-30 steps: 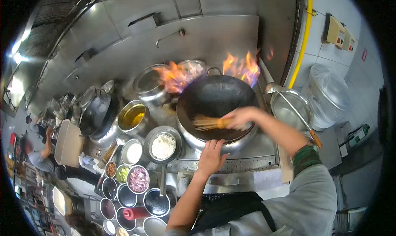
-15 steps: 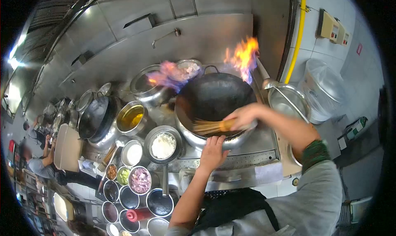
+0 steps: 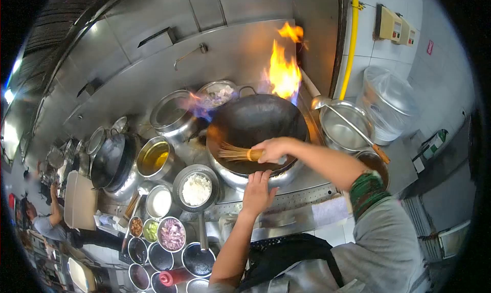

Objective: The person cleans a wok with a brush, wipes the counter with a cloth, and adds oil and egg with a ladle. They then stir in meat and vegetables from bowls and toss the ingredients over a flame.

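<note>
My right hand (image 3: 273, 150) is wrapped round the bound handle of a bamboo whisk (image 3: 236, 152). The whisk's bristles lie against the inner front wall of a large dark wok (image 3: 255, 120). At the wok's near rim is my left hand (image 3: 258, 190), fingertips on the edge and thumb spread out to the right. Tall yellow flames (image 3: 284, 73) rise behind the wok at its back right, and a smaller bluish-orange flame (image 3: 198, 109) shows at its left side.
Left of the wok stand a strainer of white food (image 3: 197, 189), a pot of yellow oil (image 3: 154, 157) and bowls of chopped onion (image 3: 172, 234). A ladle (image 3: 353, 125) rests across a metal basin (image 3: 335, 134) at right. People (image 3: 48, 222) are at far left.
The whole view has shifted, so the wok appears slightly left and lower. The flame behind the wok has grown taller. My right hand still grips the whisk, its bristles at the wok's left front.
</note>
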